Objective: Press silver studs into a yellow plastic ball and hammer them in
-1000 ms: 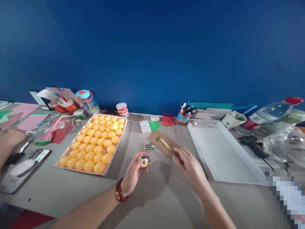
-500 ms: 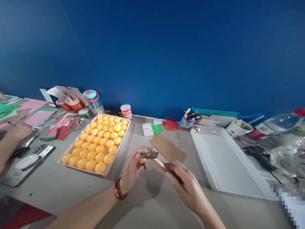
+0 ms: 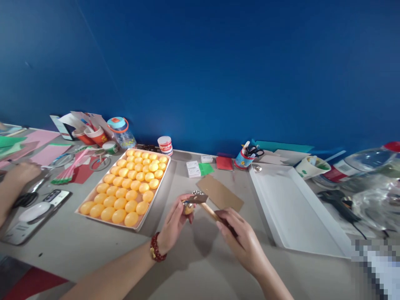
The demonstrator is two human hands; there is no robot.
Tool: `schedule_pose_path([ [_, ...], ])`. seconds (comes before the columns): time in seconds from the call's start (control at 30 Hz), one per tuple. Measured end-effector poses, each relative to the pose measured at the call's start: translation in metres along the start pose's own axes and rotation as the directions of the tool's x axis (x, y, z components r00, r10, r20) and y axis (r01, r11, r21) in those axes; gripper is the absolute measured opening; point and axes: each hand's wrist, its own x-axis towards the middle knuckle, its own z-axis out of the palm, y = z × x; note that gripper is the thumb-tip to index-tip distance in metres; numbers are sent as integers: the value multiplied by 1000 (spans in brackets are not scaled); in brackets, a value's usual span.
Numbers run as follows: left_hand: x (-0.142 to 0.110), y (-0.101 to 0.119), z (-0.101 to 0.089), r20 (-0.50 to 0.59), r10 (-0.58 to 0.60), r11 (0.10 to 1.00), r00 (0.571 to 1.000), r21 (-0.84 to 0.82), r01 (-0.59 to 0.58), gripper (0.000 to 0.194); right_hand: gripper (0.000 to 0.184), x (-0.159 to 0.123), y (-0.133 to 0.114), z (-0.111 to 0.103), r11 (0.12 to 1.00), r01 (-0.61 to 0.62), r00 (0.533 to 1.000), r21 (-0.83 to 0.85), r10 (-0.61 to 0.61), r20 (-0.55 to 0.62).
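Note:
My left hand (image 3: 174, 220), a red beaded bracelet at its wrist, pinches an orange ping-pong ball (image 3: 188, 209) with something shiny and silver at its top. My right hand (image 3: 242, 239) is wrapped round the wooden handle of a hammer (image 3: 211, 212). The dark hammer head is at the top of the ball; whether they touch I cannot tell. Just behind it lies a pile of small silver pieces (image 3: 197, 192), partly hidden by the hammer head. A piece of brown cardboard (image 3: 221, 192) lies flat beyond my hands.
Left of my hands stands a box (image 3: 139, 227) of orange ping-pong balls. A white tray (image 3: 300, 208) lies at right, with a glue gun (image 3: 339, 204) beyond it. Small white boxes (image 3: 193, 169) and a pen cup (image 3: 243, 159) stand near the wall. Another person's hand (image 3: 23, 173) is at far left.
The ball has turned or tilted in my left hand, so its shiny silver part now shows. The hammer head has shifted slightly upward in view and covers more of the silver pile.

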Motion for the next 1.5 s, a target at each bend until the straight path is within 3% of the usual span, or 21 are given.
schedule_pose_path([
  [0.2,-3,1,-2,171,0,995,985,101,-18,35,22,1,10,6,988,-99,988,120,112,-111],
  [0.43,-5,3,1,148,-6,994,989,112,-10,25,24,0,12,5,968,-135,980,213,162,-116],
  [0.83,-9,3,4,231,22,996,973,80,-42,25,25,1,12,6,929,-192,967,316,234,-98],
  [1.5,-12,4,4,211,7,994,978,101,-29,19,24,-3,9,2,958,-156,983,242,175,-60],
])
